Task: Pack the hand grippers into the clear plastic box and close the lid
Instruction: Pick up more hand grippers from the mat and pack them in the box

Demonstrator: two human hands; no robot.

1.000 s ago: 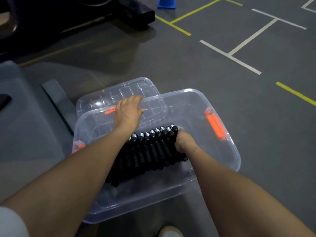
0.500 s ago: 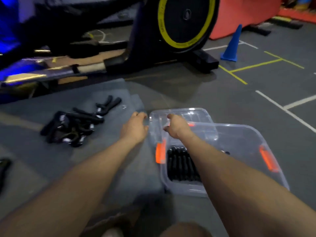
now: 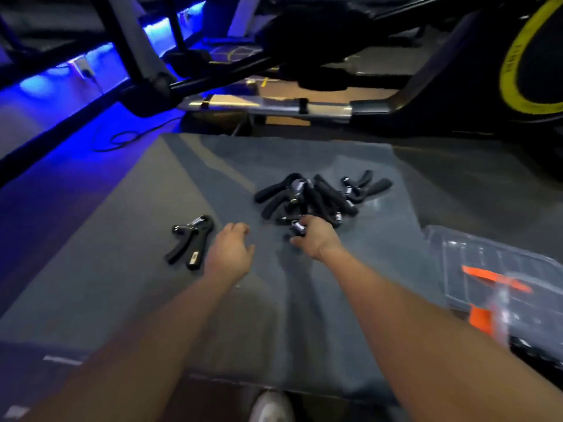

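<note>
Right hand (image 3: 313, 239) was pinching a gripper at the near edge of the pile (image 3: 320, 196), ready to box it; left hand (image 3: 230, 254) hung loose, fingers apart, beside a lone gripper (image 3: 190, 239).

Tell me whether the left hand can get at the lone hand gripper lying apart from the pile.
Probably yes. The left hand hovers just right of the lone hand gripper on the grey mat, holding nothing, and nothing lies between them. The pile sits further right, by the right hand.

On the mat (image 3: 213, 166), a pile of hand grippers (image 3: 316, 196) lies far right of one hand gripper (image 3: 190, 240); the box (image 3: 487, 269) sits at the near right.
</note>
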